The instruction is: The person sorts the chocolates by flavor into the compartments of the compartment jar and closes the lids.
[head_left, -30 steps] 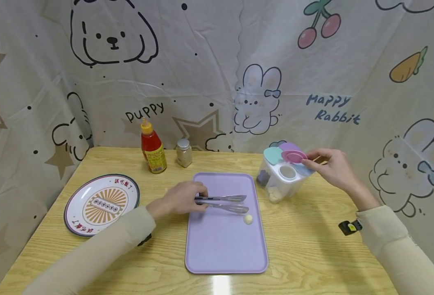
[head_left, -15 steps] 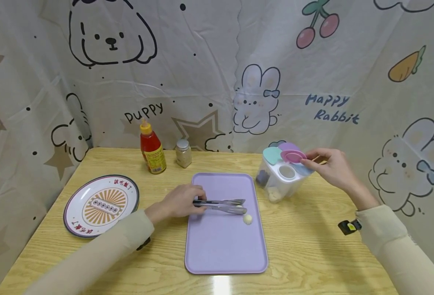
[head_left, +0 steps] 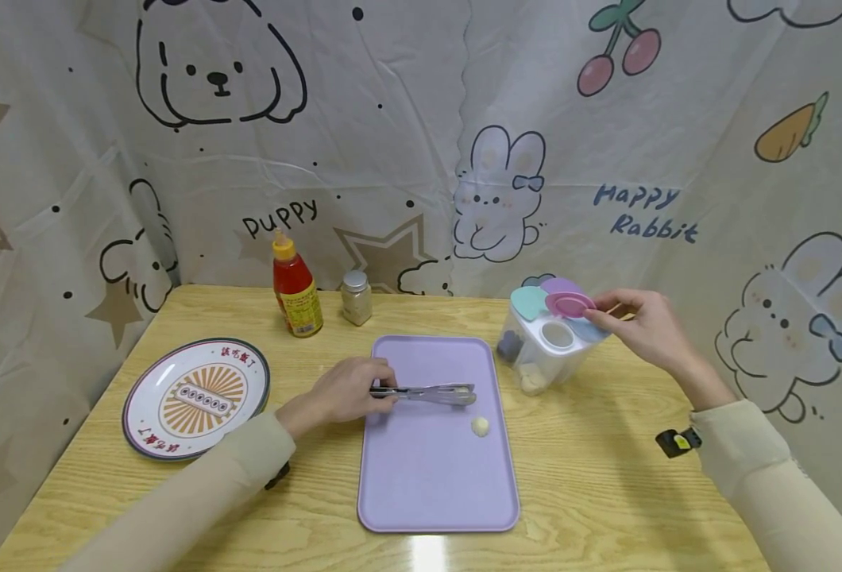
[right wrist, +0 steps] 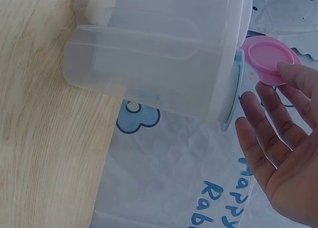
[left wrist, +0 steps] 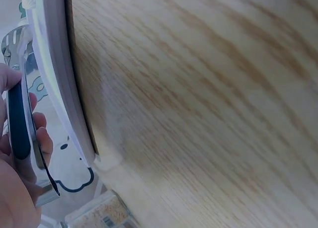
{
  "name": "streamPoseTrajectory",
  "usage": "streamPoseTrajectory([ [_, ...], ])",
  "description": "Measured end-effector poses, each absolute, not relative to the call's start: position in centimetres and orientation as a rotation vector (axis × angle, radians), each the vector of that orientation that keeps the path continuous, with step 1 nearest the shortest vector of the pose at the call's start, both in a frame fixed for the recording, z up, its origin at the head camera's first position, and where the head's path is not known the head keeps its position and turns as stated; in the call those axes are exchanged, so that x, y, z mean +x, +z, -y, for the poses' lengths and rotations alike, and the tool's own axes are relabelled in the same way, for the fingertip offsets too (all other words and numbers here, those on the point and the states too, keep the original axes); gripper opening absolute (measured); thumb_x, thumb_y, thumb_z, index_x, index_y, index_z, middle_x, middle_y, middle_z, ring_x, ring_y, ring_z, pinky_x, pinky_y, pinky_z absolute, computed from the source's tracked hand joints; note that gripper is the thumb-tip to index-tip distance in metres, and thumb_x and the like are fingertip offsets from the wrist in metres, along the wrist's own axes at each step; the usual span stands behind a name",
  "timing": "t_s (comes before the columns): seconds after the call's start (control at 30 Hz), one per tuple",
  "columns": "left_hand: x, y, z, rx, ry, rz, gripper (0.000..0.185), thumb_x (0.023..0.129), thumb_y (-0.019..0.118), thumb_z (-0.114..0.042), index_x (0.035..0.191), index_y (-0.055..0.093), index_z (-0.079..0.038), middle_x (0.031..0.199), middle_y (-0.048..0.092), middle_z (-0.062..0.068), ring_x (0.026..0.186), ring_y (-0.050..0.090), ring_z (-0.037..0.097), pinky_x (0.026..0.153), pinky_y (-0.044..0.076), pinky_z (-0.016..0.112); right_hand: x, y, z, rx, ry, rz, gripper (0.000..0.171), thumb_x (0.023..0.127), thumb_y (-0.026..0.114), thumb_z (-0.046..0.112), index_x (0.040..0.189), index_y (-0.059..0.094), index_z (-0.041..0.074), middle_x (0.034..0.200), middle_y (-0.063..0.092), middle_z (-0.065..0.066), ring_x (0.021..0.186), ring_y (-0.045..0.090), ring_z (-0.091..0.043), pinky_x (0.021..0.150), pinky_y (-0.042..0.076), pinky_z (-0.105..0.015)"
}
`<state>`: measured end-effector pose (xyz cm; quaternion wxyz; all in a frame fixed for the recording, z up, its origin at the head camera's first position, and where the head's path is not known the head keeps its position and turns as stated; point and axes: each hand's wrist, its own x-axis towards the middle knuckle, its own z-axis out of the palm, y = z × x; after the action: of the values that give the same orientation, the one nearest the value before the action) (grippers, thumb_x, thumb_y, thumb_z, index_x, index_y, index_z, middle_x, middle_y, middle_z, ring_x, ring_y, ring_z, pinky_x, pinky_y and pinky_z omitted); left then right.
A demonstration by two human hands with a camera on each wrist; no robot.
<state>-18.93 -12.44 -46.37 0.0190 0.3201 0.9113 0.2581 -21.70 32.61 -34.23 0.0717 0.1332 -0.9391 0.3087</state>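
Observation:
In the head view my left hand (head_left: 345, 389) grips metal tongs (head_left: 431, 394) low over the purple tray (head_left: 438, 485). The tongs' arms are squeezed close together, and a bit of something pale shows at their tips. A small cream-coloured round piece (head_left: 480, 427) lies on the tray just below those tips. My right hand (head_left: 635, 322) pinches the raised pink lid (right wrist: 271, 59) of a clear multi-compartment container (right wrist: 144, 54) between thumb and finger; its other fingers are spread. One round opening (head_left: 558, 334) of the container is uncovered, and pale pieces (head_left: 533, 379) sit inside below it.
A plate (head_left: 135, 413) with a printed pattern is on the left of the wooden table (head_left: 607, 477). At the back stand a red sauce bottle (head_left: 298, 298) with a yellow cap and a small jar (head_left: 357, 299). A patterned cloth (head_left: 392, 95) hangs behind.
The tongs' arms, spread apart a second ago, have come together, and the tips sit slightly further left. My right hand keeps its hold on the pink lid.

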Motion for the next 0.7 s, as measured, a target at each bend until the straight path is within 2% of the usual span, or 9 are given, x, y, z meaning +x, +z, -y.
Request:
streamPoseTrajectory([
  [0.43,-19.0,-45.7,12.1,0.987,0.833,-2.832,0.005,0.089,0.079,-0.022,0.09,0.075,-0.02,0.083,0.062,-0.009,0.073,0.05,0.005,0.066,0.042,0.021,-21.7,-34.2,-32.6,0.384,0.914,2.835,0.026,0.099,0.075,0.025,0.115,0.076,0.004,0.109,0.076,-0.017,0.083,0.061,-0.001,0.068,0.053,-0.02],
  [0.7,-20.3,-43.5,10.5,1.049,0.888,-2.869,0.005,0.089,0.08,-0.022,0.09,0.075,-0.019,0.084,0.066,-0.007,0.072,0.051,0.006,0.065,0.042,0.021,-21.7,-34.2,-32.6,0.391,0.917,2.826,0.026,0.099,0.074,0.024,0.114,0.076,0.003,0.109,0.076,-0.018,0.083,0.06,0.001,0.068,0.053,-0.019],
])
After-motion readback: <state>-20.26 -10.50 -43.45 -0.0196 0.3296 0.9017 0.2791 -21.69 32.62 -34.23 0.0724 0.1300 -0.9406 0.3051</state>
